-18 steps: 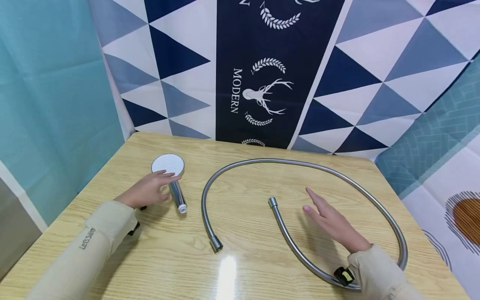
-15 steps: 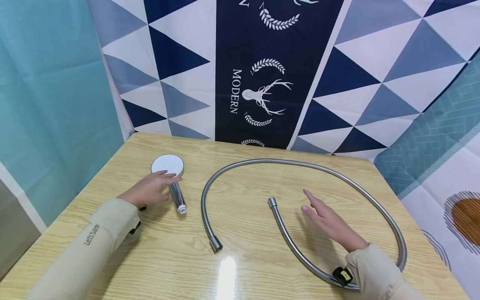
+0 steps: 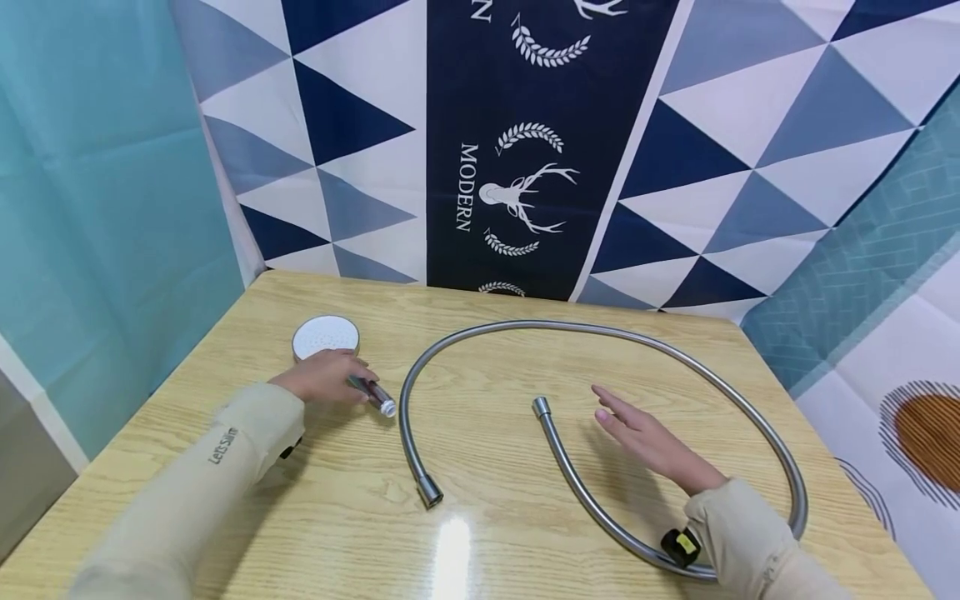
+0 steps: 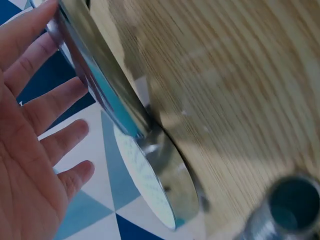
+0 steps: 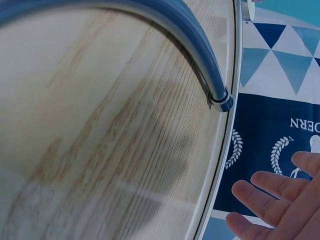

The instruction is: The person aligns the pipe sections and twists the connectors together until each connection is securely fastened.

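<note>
A chrome shower head with a white spray face lies toward the left of the table, its handle angled right. My left hand covers part of that handle. In the left wrist view, thumb and index finger of the left hand pinch the handle, while the other fingers are spread. My right hand hovers inside the loop of a metal shower hose, fingers extended and holding nothing. The right wrist view shows these fingers apart from the hose end.
The hose curls widely over the wooden table. One end fitting lies near the middle front, the other fitting inside the loop. A patterned cloth hangs behind the table. A blurred round metal opening shows low in the left wrist view.
My left hand has moved right and slightly down, taking the shower head's handle in its fingers. The handle end has swung right. My right hand has barely moved.
</note>
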`<state>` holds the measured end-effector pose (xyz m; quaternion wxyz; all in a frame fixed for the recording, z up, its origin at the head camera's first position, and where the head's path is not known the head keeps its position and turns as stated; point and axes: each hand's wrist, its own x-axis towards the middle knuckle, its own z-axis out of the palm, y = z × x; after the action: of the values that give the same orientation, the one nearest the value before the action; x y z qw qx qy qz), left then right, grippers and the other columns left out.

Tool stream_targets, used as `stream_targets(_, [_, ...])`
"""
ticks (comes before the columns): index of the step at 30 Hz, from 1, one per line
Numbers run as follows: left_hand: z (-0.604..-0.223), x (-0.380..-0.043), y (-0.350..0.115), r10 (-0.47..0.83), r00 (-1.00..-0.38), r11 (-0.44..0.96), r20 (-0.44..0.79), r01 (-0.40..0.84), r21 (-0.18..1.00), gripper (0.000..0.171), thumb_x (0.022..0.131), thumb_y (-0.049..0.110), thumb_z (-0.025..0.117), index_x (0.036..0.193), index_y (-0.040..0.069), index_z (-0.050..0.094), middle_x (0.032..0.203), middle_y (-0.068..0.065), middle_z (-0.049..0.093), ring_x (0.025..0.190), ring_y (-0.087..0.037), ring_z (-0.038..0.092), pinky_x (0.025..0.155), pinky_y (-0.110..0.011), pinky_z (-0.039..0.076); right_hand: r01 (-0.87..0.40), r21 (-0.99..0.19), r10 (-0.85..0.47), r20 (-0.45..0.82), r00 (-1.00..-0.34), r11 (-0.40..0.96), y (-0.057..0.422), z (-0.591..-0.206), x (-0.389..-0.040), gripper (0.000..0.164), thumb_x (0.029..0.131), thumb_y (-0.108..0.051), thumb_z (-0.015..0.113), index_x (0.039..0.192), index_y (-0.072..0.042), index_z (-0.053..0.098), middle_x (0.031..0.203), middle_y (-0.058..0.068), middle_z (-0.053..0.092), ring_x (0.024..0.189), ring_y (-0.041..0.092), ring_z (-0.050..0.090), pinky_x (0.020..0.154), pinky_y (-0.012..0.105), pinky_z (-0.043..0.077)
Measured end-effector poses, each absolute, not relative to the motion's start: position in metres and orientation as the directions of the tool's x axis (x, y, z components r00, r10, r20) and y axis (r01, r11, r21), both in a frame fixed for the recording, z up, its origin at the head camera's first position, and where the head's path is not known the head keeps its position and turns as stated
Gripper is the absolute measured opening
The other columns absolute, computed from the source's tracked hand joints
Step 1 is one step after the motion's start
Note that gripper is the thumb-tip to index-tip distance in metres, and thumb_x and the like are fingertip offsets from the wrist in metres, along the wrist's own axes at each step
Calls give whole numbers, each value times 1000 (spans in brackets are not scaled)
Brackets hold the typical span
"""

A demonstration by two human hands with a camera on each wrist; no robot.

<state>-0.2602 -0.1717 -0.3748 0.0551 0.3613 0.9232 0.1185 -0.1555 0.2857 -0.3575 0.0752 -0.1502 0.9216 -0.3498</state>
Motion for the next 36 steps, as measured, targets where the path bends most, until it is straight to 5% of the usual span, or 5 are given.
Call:
stream_targets(4, [-376,-265,-162,673,-738,716,-45,635,290,19,89,18,69,105,9,72,101,-3,70,94,-21,64,86,-43,48,-211,-683,-343,-61,-938,699,283,-357,-156,58,105,-34,36,148,3,26,148,30,29,132,47,32,103,60,29])
stream_targets(11, [-372,-272,-148,606,-787,776,-114,553,303,13,92,22,65,101,14,71,89,3,67,74,-13,54,72,-36,45,-216,-683,-360,-73,-930,698,280,-357,-158,57,105,-33,38,147,3,28,147,28,33,132,45,34,104,59,29])
stream_targets(24, [-391,-287,-142,578,-809,763,-107,489,423,14,90,21,69,99,11,66,87,3,62,78,-14,52,75,-35,45,-235,-635,-367,-83,-926,736,274,-356,-159,54,105,-33,38,144,6,35,142,27,41,129,44,39,103,58,31])
stream_targets(31, [-397,-293,-143,667,-740,698,-86,581,418,11,91,19,67,92,11,60,75,2,50,72,-14,43,68,-32,38,-259,-616,-378,-69,-923,744,275,-354,-159,53,105,-32,38,143,5,37,141,26,42,128,43,41,103,57,32])
stream_targets(36, [-394,-292,-145,684,-729,646,5,609,461,26,96,17,59,119,6,59,87,-4,56,79,-19,48,73,-38,40,-283,-610,-391,-48,-919,740,278,-353,-158,50,106,-29,37,142,4,39,143,26,41,130,44,38,103,58,30])
